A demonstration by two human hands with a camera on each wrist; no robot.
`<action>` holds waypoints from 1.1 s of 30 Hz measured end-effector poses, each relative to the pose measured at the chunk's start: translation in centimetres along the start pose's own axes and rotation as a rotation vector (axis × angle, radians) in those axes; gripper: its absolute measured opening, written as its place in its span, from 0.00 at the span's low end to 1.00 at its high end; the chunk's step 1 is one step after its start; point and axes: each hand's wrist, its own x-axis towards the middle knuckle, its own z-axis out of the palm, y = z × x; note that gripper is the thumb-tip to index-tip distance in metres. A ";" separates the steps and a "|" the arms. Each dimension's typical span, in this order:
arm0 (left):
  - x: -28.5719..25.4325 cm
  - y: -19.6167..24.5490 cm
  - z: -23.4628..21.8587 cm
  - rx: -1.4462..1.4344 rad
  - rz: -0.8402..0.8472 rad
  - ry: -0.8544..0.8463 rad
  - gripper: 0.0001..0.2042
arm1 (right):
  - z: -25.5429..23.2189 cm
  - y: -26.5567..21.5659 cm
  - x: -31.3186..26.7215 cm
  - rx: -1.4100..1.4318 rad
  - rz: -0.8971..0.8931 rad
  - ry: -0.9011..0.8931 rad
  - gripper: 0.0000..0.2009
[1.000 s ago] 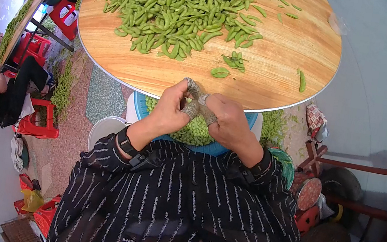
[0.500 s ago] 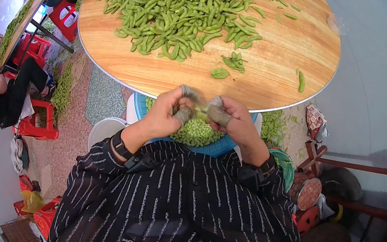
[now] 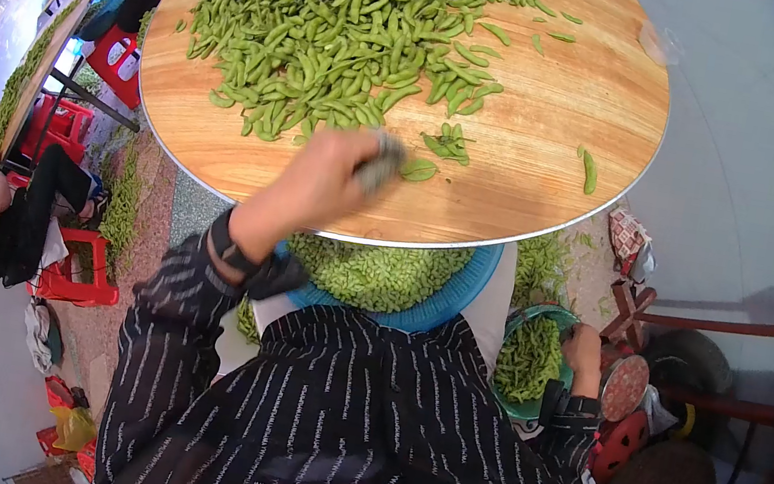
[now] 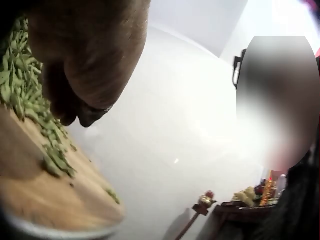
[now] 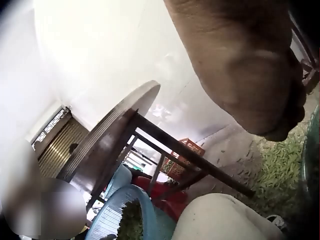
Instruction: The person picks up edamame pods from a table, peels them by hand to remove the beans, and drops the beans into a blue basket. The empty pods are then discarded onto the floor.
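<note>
Tabletop (image 3: 556, 198) partly hides blue basin (image 3: 475, 284) | green bucket (image 3: 523, 409) near right hand (image 3: 583, 350)

Pods (image 3: 329, 30) are showing green, beans (image 3: 371, 278) paler green and the tub (image 3: 479, 279) blue; the table (image 3: 572, 99) is showing tan wood grain, the shirt (image 3: 342, 397) white stripes on black.

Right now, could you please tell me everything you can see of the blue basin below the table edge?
The blue basin is round and looks like plastic. It stands open side up, with loose, pale-green shelled beans spread across its inside. The round table hides its far part; the near rim lies close to the striped clothing, though any contact is unclear. Neither the left hand nor the right hand touches it.
</note>
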 end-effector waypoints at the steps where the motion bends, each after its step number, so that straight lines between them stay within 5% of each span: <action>1: 1.9 -0.9 -0.2 0.042 -0.049 0.021 0.08 | 0.5 -0.3 -0.2 0.004 0.002 0.001 0.08; 8: 8.9 -7.0 2.7 0.515 0.061 0.023 0.06 | 0.6 -4.4 -0.1 0.296 -0.136 0.058 0.04; 11: 8.8 -6.2 2.5 0.543 0.040 -0.047 0.06 | -5.6 -11.1 -1.2 0.573 -0.216 -0.072 0.06; 15: 7.5 -6.0 2.3 0.450 0.091 0.050 0.07 | -9.0 -17.6 -1.0 0.832 -0.569 -0.164 0.10; 17: 6.2 -4.4 1.2 -0.403 -0.235 0.161 0.08 | -9.5 -21.4 -0.8 1.105 -0.546 -0.238 0.13; 18: 5.2 -3.3 0.4 -0.566 -0.308 0.149 0.09 | -9.6 -23.1 -0.4 1.311 -0.534 -0.345 0.14; 22: 0.8 0.2 1.6 -0.899 -0.181 0.293 0.10 | -10.5 -28.3 1.4 1.880 -0.459 -0.677 0.17; 27: -3.4 0.6 2.7 -0.636 -0.073 0.221 0.13 | -10.3 -29.6 2.1 1.867 -0.530 -0.631 0.11; 29: -4.0 0.8 1.7 -0.614 -0.150 0.137 0.10 | -10.4 -29.6 1.8 1.560 -0.576 -0.389 0.11; 31: -3.7 1.3 0.5 -0.514 -0.237 -0.159 0.09 | -10.5 -29.5 1.7 1.397 -0.702 -0.266 0.11; 33: -3.5 0.6 0.7 -0.457 -0.121 -0.191 0.11 | -10.7 -29.4 1.3 1.231 -0.817 -0.143 0.11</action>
